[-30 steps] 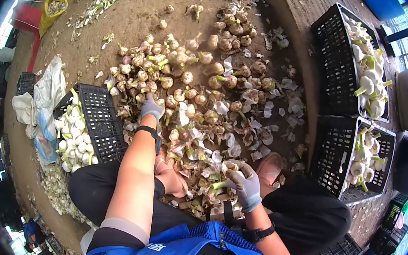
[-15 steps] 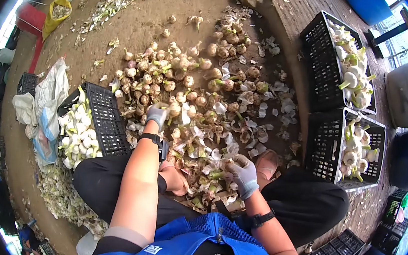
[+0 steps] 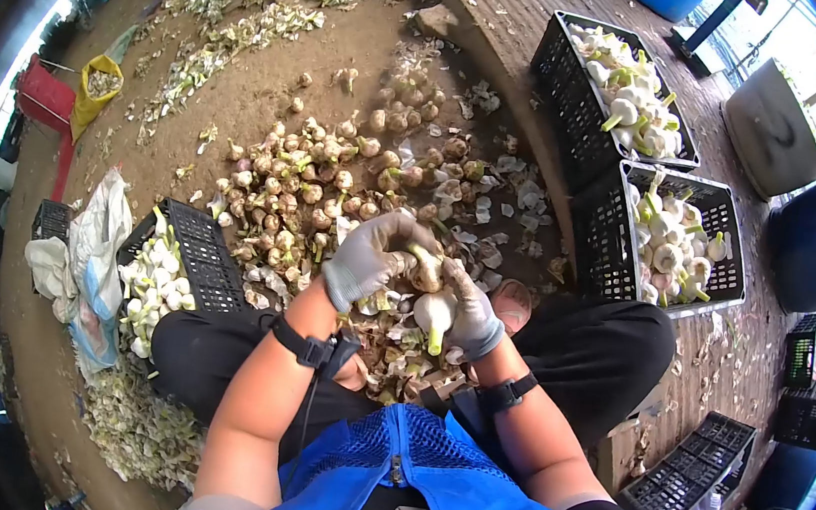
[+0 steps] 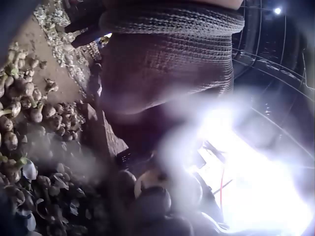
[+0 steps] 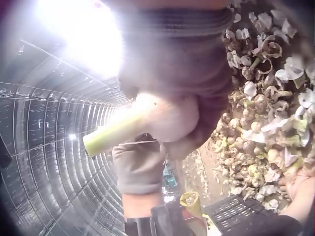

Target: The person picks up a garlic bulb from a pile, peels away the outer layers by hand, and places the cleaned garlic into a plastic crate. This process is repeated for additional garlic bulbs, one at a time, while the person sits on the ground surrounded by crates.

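Both hands were gloved and met above the ground [image 3: 257, 77], in front of the blue vest [image 3: 491, 501]: the left hand [image 3: 360, 258], its fingers curled, gripped a brownish bulb [image 3: 425, 273], while the right hand [image 3: 471, 319] touched that bulb with its fingertips and held a white bulb [image 3: 435, 312] against its palm, green stem toward the vest. A heap of brownish bulbs [image 3: 291, 181] lay beyond them; a black crate [image 3: 204, 254] of white bulbs stood at left, and two filled crates [image 3: 603, 239] stood along the near edge of the boards [image 3: 516, 15].
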Available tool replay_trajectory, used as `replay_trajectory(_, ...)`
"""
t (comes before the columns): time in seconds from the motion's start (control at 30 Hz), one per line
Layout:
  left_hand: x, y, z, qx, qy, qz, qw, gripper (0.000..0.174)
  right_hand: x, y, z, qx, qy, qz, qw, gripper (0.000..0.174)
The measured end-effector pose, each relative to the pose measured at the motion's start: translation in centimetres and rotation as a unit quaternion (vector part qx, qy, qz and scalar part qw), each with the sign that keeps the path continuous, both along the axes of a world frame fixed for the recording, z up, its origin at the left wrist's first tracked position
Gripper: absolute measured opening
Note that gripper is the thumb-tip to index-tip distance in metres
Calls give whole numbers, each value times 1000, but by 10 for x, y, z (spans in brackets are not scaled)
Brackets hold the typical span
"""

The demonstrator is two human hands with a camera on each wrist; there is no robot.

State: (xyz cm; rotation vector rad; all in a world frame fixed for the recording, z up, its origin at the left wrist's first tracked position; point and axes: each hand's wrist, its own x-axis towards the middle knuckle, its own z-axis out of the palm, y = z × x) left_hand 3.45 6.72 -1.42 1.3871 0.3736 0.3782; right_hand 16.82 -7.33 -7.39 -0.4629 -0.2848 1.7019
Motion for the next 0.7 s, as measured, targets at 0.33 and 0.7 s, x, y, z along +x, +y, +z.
replay_trajectory(0.33, -5, -57, 5, -155, -39, 227, 961, 30, -14, -3, 39, 142, -724, -405, 540, 49)
replay_trajectory(0.7, -6, -73, 14, 25, -42, 250, 967, 45, -14, -9, 39, 171, -759, -411, 475, 51)
